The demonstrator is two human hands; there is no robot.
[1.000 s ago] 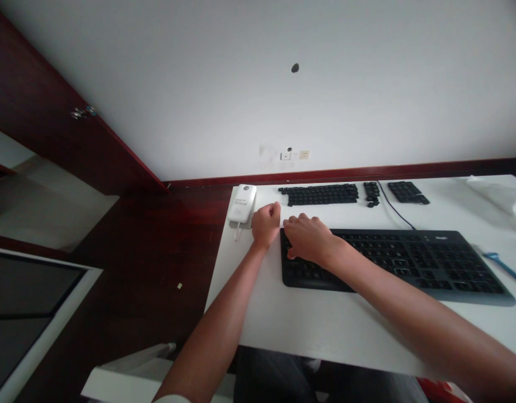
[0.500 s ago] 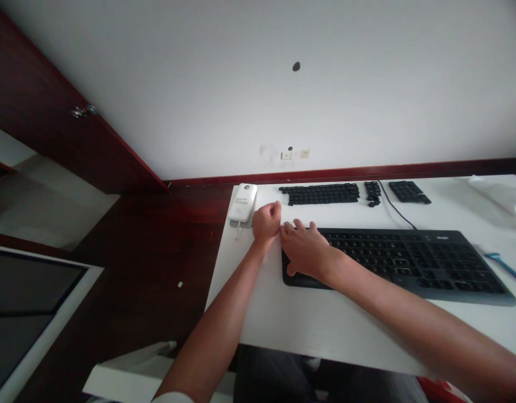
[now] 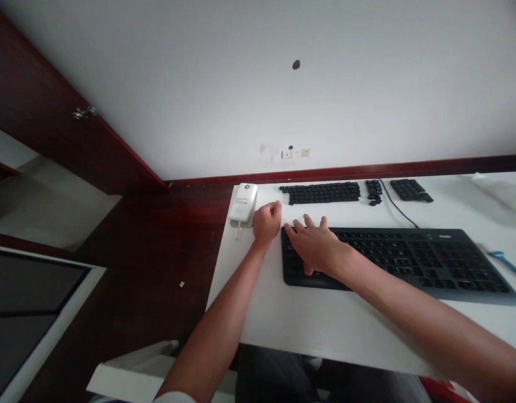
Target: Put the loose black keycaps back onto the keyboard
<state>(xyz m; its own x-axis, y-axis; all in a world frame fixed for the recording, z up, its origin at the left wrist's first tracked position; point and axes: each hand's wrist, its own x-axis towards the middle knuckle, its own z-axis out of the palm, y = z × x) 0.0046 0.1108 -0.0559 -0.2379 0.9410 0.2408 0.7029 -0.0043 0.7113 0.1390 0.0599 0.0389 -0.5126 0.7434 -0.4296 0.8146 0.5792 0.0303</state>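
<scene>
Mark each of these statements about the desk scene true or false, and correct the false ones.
1. The right hand lies flat on the left end of the black keyboard. True.
2. The left hand is spread open on the keys. False: it is closed in a fist on the white table, beside the keyboard.
3. A white device lies left of the left hand. True.
4. The rows of loose keycaps lie in front of the keyboard, near the person. False: they lie behind it, toward the wall.

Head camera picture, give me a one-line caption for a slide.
Right hand spread on the left end of a black keyboard, left hand fisted beside it on a white table.
</scene>
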